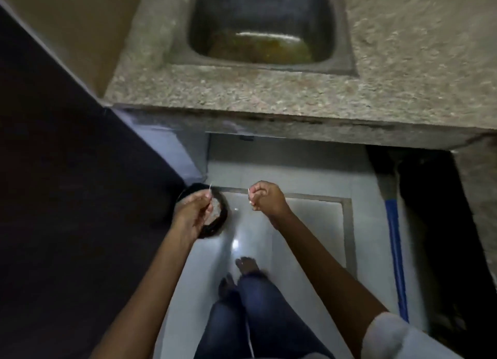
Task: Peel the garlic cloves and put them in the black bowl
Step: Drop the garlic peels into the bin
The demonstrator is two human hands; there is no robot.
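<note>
Fingers of the left hand [192,213] are curled, the thumb and forefinger pinching a thin pale sliver [210,188] that sticks up past the fingertips. It looks like a strip of garlic skin, though it is too small and blurred to be sure. Directly beneath and beyond these fingers sits a black round vessel [222,213], its near side hidden by the hand. Something whitish shows inside it, just past the fingertips, but whether that is cloves or peel I cannot tell.

To the right of those fingers, well apart from them, the right hand [266,198] is drawn into a loose fist. Its thumb and forefinger grip a small pale scrap [250,196] at the side nearest the left hand — clove or skin, I cannot tell. This hand is beside the vessel, not over it, with glossy white floor tile [309,224] below its knuckles.

Below both sets of fingers, toward the person, are two bare feet [247,266] and blue jeans [269,318]. A white sleeve [390,334] covers the right upper arm.

Far beyond the fingertips runs a speckled stone counter [269,90] with a steel sink [204,9] set in it, brownish water pooled at the bottom. Left of the left hand stands a dark panel [67,197]. Right of the right hand, a blue strip [395,251] runs along the floor.
</note>
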